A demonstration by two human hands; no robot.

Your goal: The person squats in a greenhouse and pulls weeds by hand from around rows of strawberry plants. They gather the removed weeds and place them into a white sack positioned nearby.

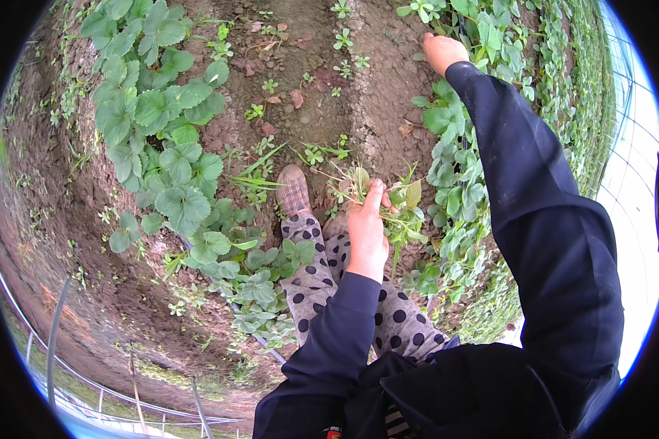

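My left hand is closed around a bunch of pulled weeds, with leafy stems sticking out on the right and thin pale stems on the left. It is held in front of my shins, over the furrow. My right arm reaches far forward. At its end, my right hand is low beside the right-hand row of strawberry plants, its fingers curled towards the soil. Whether those fingertips pinch anything is hidden. A small green weed grows just beyond this hand.
Another row of strawberry plants runs along my left. Between the rows, the soil furrow carries scattered small weeds and dry reddish leaves. My plaid shoe stands in it, near tall grass blades. Greenhouse frame bars show at right.
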